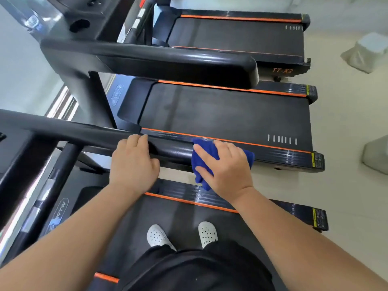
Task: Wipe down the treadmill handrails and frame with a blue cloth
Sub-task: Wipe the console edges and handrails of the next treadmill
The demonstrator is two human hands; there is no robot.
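Note:
I stand on a black treadmill belt [172,211] with orange side stripes. Its black handrail [84,134] runs from the left edge toward the middle of the view. My left hand [133,164] lies over the rail with the fingers curled over its top. My right hand [226,169] grips a blue cloth [204,153] wrapped round the rail's free end, thumb on the near side. The rail's tip is hidden under the cloth and hand.
A second treadmill [226,110] stands just beyond, its handrail [168,57] crossing the upper view, and a third [237,36] behind it. Consoles and uprights [63,22] fill the left. Pale floor [346,122] with grey wrapped objects [367,51] lies on the right.

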